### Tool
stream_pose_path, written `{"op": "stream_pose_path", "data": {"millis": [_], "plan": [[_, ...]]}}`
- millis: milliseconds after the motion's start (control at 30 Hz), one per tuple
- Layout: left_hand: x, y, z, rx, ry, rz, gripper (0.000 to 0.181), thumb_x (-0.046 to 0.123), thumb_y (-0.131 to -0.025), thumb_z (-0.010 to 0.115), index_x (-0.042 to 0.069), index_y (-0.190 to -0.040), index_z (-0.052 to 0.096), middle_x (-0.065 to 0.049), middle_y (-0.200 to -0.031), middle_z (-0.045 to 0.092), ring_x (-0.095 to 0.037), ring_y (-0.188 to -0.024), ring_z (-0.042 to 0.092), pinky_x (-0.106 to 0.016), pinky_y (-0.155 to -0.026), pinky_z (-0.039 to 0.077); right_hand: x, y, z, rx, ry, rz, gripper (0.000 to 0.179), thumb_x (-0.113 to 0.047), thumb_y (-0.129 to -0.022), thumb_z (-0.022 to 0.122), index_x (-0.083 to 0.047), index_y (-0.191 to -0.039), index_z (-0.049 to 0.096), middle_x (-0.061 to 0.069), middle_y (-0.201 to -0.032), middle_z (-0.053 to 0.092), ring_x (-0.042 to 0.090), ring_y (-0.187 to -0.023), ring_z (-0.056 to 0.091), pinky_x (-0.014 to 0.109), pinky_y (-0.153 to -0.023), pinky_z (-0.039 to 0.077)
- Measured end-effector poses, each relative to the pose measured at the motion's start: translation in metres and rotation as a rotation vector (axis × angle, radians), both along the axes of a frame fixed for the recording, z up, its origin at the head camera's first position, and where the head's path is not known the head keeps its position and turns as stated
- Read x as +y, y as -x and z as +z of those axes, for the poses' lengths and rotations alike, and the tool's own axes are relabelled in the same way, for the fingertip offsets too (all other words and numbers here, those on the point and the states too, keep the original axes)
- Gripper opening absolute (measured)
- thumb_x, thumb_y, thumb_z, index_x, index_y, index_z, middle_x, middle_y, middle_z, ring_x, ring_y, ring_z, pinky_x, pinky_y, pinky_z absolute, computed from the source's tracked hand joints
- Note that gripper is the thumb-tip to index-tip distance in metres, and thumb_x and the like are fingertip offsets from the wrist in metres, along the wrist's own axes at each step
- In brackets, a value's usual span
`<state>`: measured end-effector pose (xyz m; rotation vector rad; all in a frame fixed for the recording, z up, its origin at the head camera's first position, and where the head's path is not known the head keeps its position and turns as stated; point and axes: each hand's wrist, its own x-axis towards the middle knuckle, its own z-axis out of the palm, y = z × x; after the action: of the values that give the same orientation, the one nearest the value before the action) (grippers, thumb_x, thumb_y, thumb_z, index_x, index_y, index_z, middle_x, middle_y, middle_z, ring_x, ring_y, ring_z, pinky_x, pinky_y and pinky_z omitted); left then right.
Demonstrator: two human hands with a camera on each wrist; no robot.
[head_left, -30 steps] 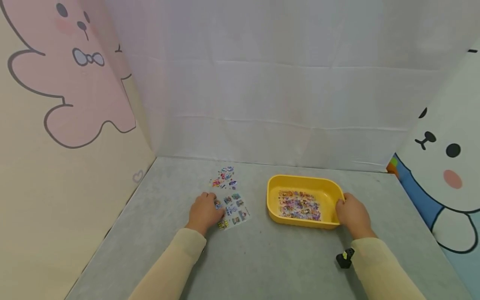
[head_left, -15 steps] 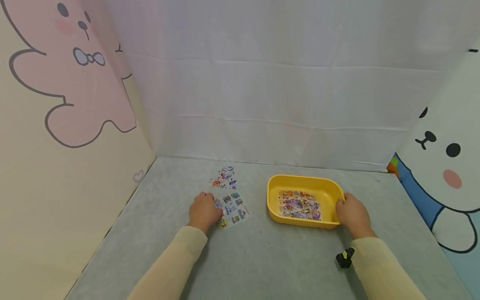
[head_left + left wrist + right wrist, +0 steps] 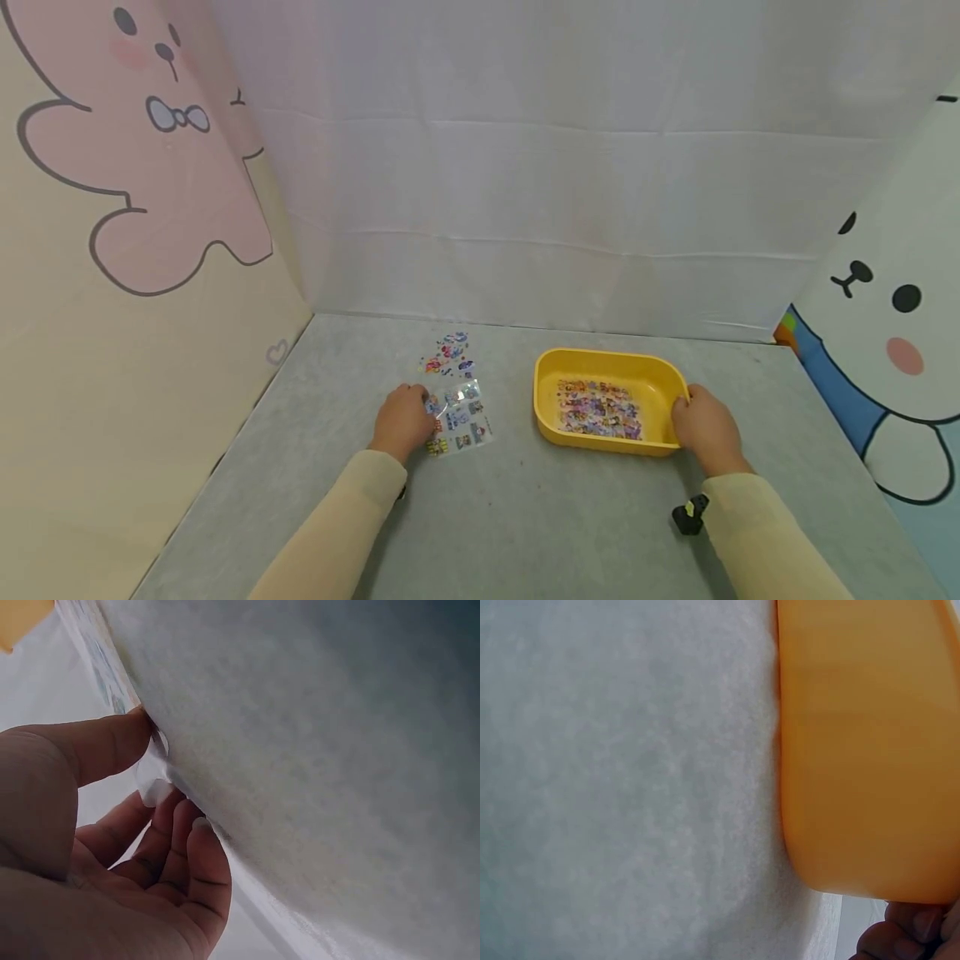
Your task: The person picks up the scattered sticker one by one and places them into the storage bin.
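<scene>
My left hand (image 3: 402, 423) pinches the left edge of a clear sticker sheet (image 3: 459, 423) printed with small square pictures. In the left wrist view the thumb (image 3: 105, 746) and bent fingers (image 3: 206, 862) meet at the edge of the sheet (image 3: 105, 660). Just beyond it lies a second clear sheet of colourful stickers (image 3: 452, 354). My right hand (image 3: 707, 427) grips the right end of a yellow tray (image 3: 607, 445). A sheet of tiny stickers (image 3: 600, 410) lies flat inside. In the right wrist view, curled fingers (image 3: 900, 937) show below the tray's wall (image 3: 870, 765).
The grey tabletop (image 3: 540, 525) ends at a white curtain (image 3: 570, 208) behind. A wall with a pink cartoon figure (image 3: 187, 183) stands left, and one with a white cartoon figure (image 3: 885, 375) right. A small black device (image 3: 690, 515) sits at the right cuff.
My left hand has shifted slightly left with the sticker sheet, whose upper part now shines and looks a little lifted. The right hand and the tray have stayed in place.
</scene>
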<state>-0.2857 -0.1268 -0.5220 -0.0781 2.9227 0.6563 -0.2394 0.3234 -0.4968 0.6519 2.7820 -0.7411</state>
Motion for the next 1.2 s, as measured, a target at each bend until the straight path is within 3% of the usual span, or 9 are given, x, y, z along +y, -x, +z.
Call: {"op": "stream_pose_path", "data": {"millis": [367, 600, 867, 1200], "plan": [[-0.002, 0.002, -0.002, -0.052, -0.080, 0.019, 0.025, 0.006, -0.090, 0.071, 0.003, -0.115, 0.071, -0.008, -0.099, 0.067, -0.024, -0.085, 0.059, -0.045, -0.084, 0.051, -0.001, -0.001, 0.003, -0.009, 0.018, 0.010, 0.054, -0.020, -0.108, 0.033, 0.018, -0.147, 0.032, 0.038, -0.137, 0.048, 0.041, -0.102, 0.053, 0.061, -0.100, 0.044], [-0.009, 0.000, -0.003, 0.019, -0.108, -0.024, 0.015, 0.006, -0.088, 0.072, 0.005, -0.103, 0.071, -0.007, -0.099, 0.070, -0.024, -0.082, 0.058, -0.045, -0.082, 0.051, -0.001, -0.001, 0.002, -0.008, 0.011, 0.003, 0.054, -0.020, -0.108, 0.033, 0.018, -0.146, 0.032, 0.039, -0.137, 0.048, 0.041, -0.101, 0.053, 0.061, -0.100, 0.045], [-0.009, -0.001, -0.001, -0.010, -0.154, -0.027, 0.014, 0.011, -0.084, 0.080, 0.010, -0.089, 0.066, -0.002, -0.084, 0.065, -0.021, -0.072, 0.055, -0.038, -0.068, 0.045, -0.003, -0.001, 0.003, -0.012, 0.015, -0.013, 0.053, -0.020, -0.109, 0.034, 0.018, -0.146, 0.033, 0.038, -0.136, 0.048, 0.041, -0.101, 0.053, 0.061, -0.100, 0.045], [-0.013, 0.001, 0.002, 0.010, -0.254, -0.061, 0.008, 0.007, -0.086, 0.069, 0.010, -0.082, 0.063, -0.002, -0.078, 0.059, -0.020, -0.071, 0.051, -0.035, -0.064, 0.039, -0.002, 0.000, 0.003, -0.018, 0.008, -0.014, 0.053, -0.020, -0.108, 0.034, 0.018, -0.146, 0.033, 0.038, -0.136, 0.049, 0.040, -0.100, 0.053, 0.060, -0.099, 0.045]]}}
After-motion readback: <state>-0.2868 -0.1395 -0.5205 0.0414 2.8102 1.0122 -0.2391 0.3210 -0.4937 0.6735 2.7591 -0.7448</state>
